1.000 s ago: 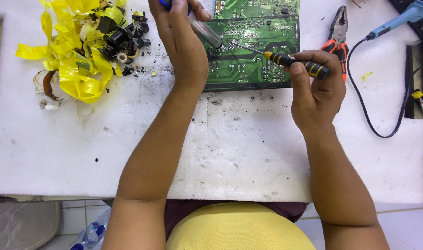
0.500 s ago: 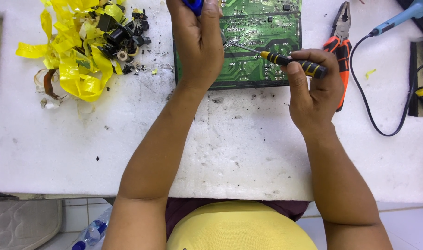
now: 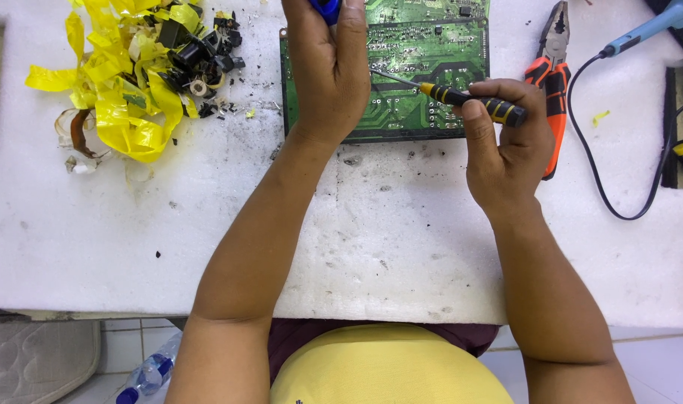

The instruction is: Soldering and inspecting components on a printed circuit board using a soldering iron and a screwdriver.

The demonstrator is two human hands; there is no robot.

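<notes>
- The left hand (image 3: 330,71) is curled shut around a blue-handled tool (image 3: 325,7), only a bit of blue showing at the top edge of the view; what its tip is doing I cannot tell, since the hand hides it.
- The right hand (image 3: 506,146) is clamped on a small screwdriver (image 3: 472,102) with a black and yellow handle, its thin shaft pointing left and slightly up, the tip down on the copper side of the green circuit board (image 3: 423,52).
- The board lies flat on the white foam pad (image 3: 341,224), at the far middle of the bench, and the left hand rests partly over its left half.
- To do this well, I would say the driver tip wants to stay low and shallow against the board, levering gently, so it does not skid across the traces.
- The left hand looks best kept bearing down on the board, as nothing else holds it on the soft foam.
- A slip of the right hand would send the point towards the left fingers, so short, controlled pushes seem wiser than one hard shove.
- Orange-handled pliers (image 3: 549,71) lie just beside the right hand, partly under it.
- A black cable (image 3: 588,161) loops off to the right from a light blue tool (image 3: 651,26).
- Far left sits a heap of yellow tape (image 3: 121,105) mixed with small black parts (image 3: 192,49).
</notes>
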